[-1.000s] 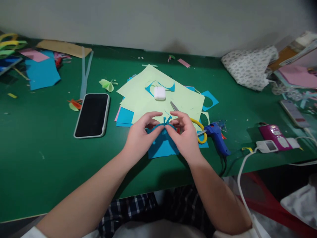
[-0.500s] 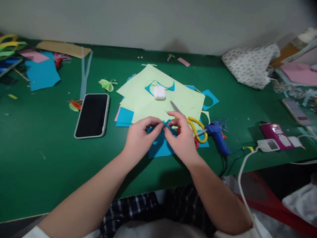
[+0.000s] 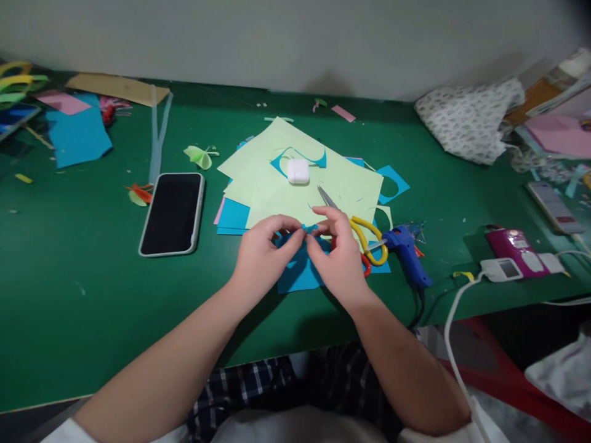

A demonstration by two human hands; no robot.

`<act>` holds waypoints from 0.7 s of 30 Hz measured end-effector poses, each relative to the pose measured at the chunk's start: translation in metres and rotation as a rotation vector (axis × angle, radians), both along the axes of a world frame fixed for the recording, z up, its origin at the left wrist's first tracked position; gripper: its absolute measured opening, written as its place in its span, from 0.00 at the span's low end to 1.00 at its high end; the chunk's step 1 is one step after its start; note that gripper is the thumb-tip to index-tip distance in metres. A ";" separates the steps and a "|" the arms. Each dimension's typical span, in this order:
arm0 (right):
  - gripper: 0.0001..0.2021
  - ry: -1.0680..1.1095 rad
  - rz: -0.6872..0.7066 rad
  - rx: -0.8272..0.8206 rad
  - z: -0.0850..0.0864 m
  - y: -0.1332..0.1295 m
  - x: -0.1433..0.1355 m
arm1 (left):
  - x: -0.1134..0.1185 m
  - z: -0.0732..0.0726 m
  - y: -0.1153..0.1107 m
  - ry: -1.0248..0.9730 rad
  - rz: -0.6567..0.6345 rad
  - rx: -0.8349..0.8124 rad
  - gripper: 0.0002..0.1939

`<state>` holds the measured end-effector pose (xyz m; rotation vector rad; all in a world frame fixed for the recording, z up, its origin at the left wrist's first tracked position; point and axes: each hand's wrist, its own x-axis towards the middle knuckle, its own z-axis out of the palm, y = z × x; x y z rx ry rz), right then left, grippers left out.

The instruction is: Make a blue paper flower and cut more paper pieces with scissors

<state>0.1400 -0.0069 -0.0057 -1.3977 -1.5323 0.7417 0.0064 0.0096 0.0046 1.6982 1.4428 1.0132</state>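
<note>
A small blue paper piece (image 3: pixel 309 228) is pinched between my two hands, largely covered by the fingertips. My left hand (image 3: pixel 268 251) closes on its left end with thumb and forefinger. On its right end, my right hand (image 3: pixel 338 253) grips with the thumb and a finger, the forefinger raised. Under the hands lies a blue sheet (image 3: pixel 300 274). Pale green sheets (image 3: pixel 277 200) are spread just beyond, with a white earbud case (image 3: pixel 298 171) on them. Yellow-handled scissors (image 3: pixel 383 249) lie right of my right hand, partly covered, beside a red handle (image 3: pixel 366 264).
A blue glue gun (image 3: pixel 409 258) with a black cord lies to the right. At the left is a phone (image 3: pixel 172 214) near a green paper butterfly (image 3: pixel 199 157). A purple device (image 3: pixel 517 249), a white cable (image 3: pixel 452 326) and a patterned pouch (image 3: pixel 471 117) are further right.
The blue paper piece between the fingertips shows a little lower and flatter. Both hands stay in nearly the same place, and the view has shifted very slightly.
</note>
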 end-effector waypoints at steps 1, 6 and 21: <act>0.21 0.002 0.000 0.001 0.000 0.000 0.000 | 0.000 0.000 0.000 -0.010 0.002 -0.002 0.03; 0.21 0.025 0.007 0.006 -0.001 0.001 0.001 | 0.000 -0.001 0.000 -0.040 0.003 -0.004 0.03; 0.21 0.032 0.003 -0.023 0.004 0.000 0.000 | 0.000 -0.002 0.000 -0.084 -0.004 -0.042 0.03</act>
